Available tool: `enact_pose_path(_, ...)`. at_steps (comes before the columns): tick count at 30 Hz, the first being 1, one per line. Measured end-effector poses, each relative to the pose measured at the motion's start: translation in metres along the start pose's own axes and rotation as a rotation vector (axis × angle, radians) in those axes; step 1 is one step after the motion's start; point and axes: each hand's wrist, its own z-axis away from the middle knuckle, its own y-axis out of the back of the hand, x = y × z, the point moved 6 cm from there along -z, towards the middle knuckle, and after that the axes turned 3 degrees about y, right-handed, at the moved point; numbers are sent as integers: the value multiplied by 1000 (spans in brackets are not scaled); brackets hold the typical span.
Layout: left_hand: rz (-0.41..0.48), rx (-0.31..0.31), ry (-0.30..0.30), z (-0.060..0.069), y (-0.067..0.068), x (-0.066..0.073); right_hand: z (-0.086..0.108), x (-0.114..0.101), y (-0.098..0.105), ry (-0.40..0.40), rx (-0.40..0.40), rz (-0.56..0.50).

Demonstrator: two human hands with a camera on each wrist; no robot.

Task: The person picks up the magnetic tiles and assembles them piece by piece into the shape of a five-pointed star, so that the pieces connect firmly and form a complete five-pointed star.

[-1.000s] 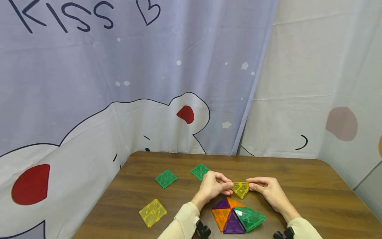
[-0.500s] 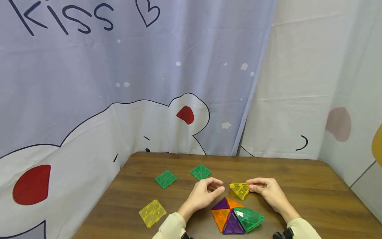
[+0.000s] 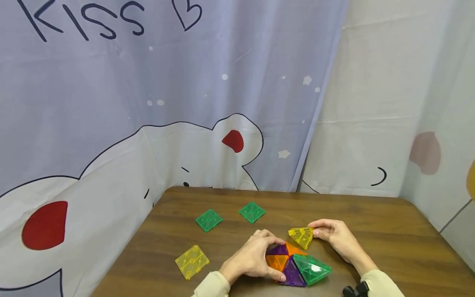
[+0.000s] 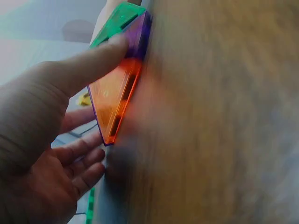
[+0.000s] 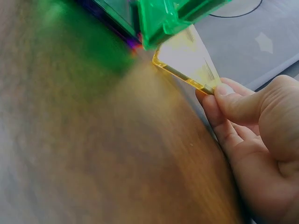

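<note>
My left hand (image 3: pixel 254 255) spans the near-left side of a joined group of magnetic tiles. Its thumb touches the front purple tile (image 3: pixel 293 275), and its fingers reach round the far side of the orange tile (image 3: pixel 277 261). In the left wrist view the orange tile (image 4: pixel 112 100) stands tilted above the table. A raised green tile (image 3: pixel 312 269) forms the group's right side. Just behind the group, my right hand (image 3: pixel 335 240) pinches a yellow triangular magnetic tile (image 3: pixel 302 236) by its right corner. The right wrist view shows thumb and forefinger on that corner.
Two green tiles (image 3: pixel 209 220) (image 3: pixel 252 212) lie flat towards the back of the wooden table (image 3: pixel 371 214). A yellow square tile (image 3: pixel 192 262) lies to the left. A printed curtain (image 3: pixel 185 82) hangs behind the table.
My left hand has let go of the yellow triangular tile and moved down to the tile group, taking hold of its left side. My right hand still pinches the yellow tile, which has tilted slightly.
</note>
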Motion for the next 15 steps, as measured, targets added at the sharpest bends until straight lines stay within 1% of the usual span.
enact_pose_path(4,6,18,-35,1,1,-4,2,0,-3,38,-46,-14)
enact_pose_path(6,-7,29,-48,0,3,-6,3,-1,-2,56,-60,-22)
enact_pose_path(10,-8,38,-42,-2,5,-10,3,-2,0,69,-84,-53)
enact_pose_path(15,-15,35,-36,-3,5,-9,3,1,0,90,-113,-63)
